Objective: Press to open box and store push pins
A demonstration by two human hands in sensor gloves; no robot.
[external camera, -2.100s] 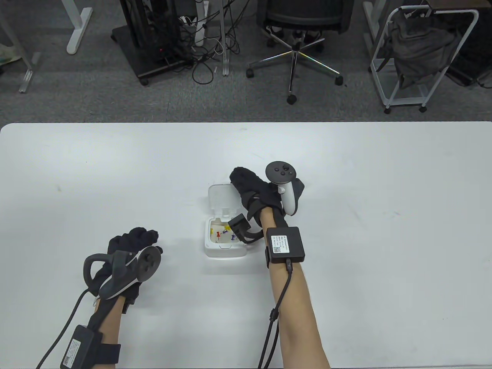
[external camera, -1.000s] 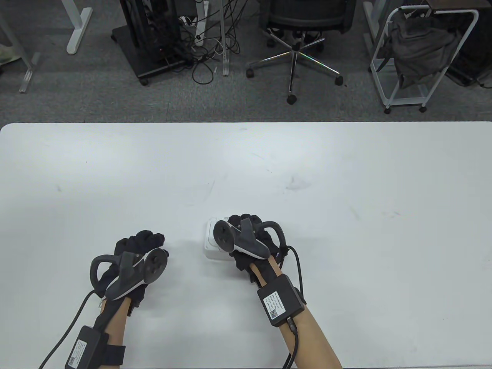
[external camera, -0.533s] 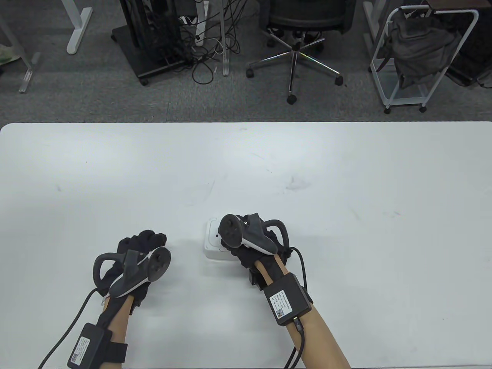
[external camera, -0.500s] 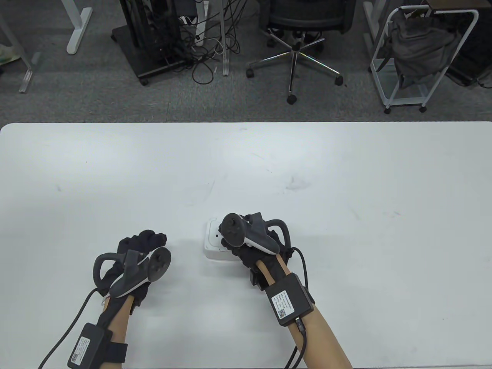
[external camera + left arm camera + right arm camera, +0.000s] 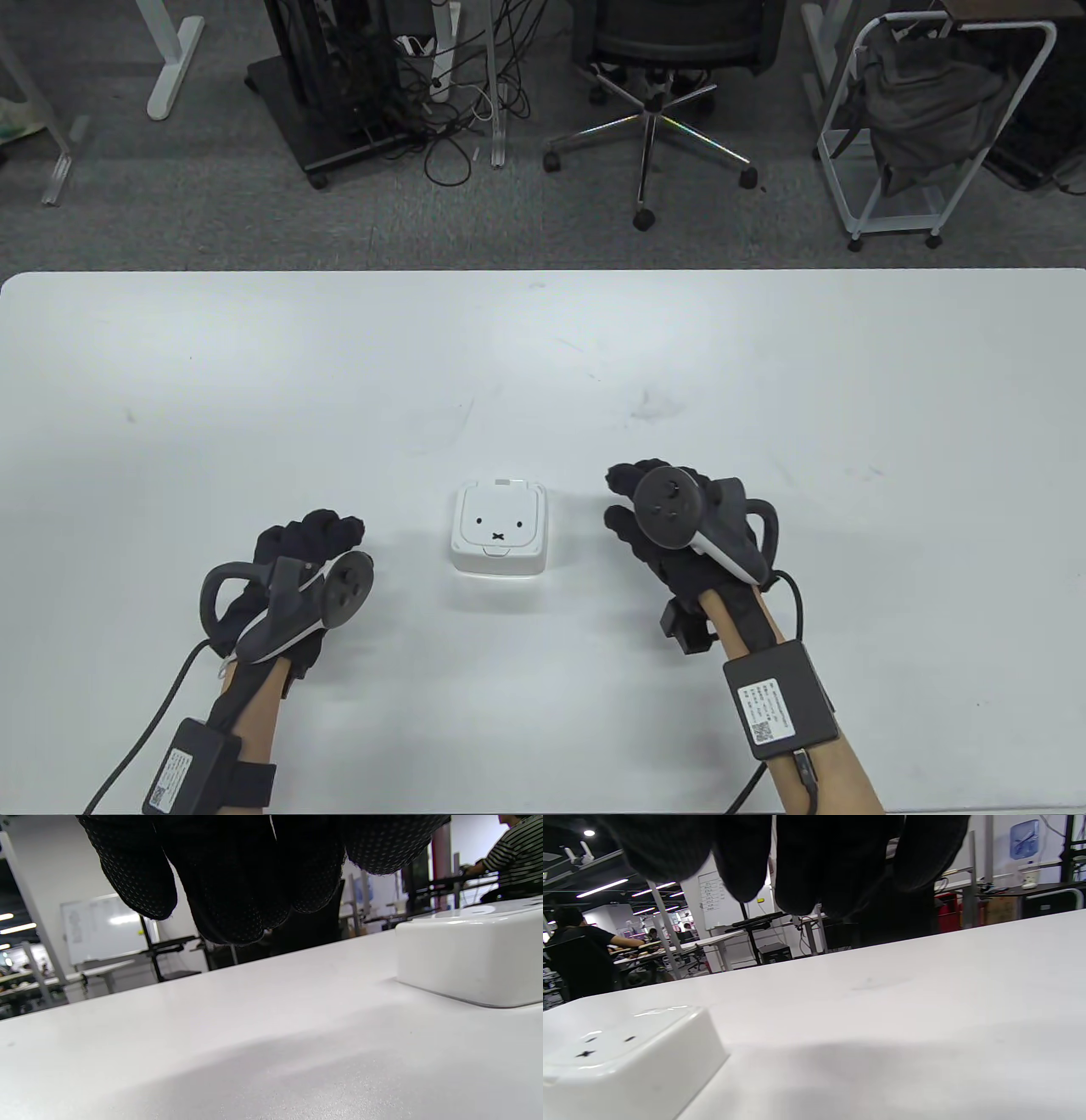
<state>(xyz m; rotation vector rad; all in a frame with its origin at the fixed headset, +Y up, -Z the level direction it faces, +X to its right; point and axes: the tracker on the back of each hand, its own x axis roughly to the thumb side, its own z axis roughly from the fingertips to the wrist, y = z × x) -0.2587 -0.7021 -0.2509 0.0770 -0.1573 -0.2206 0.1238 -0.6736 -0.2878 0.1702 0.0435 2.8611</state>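
Nearest the person, the left hand (image 5: 301, 552) rests on the white table (image 5: 254, 365) with its fingers loosely curled and nothing in them; the left wrist view shows the gloved fingertips (image 5: 237, 912) hanging just above the tabletop, gripping nothing. The right hand (image 5: 670, 535) lies across from it on the other side, fingers also loosely bent and empty, clear of everything. Between the two hands, apart from both, sits the small white push-pin box (image 5: 499, 528), its lid with a printed rabbit face shut flat; the button edge faces the person.

Judged from this, the task looks essentially finished: no push pins lie loose on the table, the lid is down, and neither hand touches the box. Whether the lid has latched fully cannot be told from these views. Nothing obvious remains except perhaps pulling the hands away.

Against the earlier table views, the difference is plain. About two seconds ago the lid stood open and coloured pins showed inside while the right hand reached over it. A second ago and half a second ago that hand covered the closed box, apparently pressing the lid. Now it has drawn off to the right, leaving the box fully visible. The left hand has barely shifted throughout.

Farther off, an office chair (image 5: 653, 51) stands on the grey floor.
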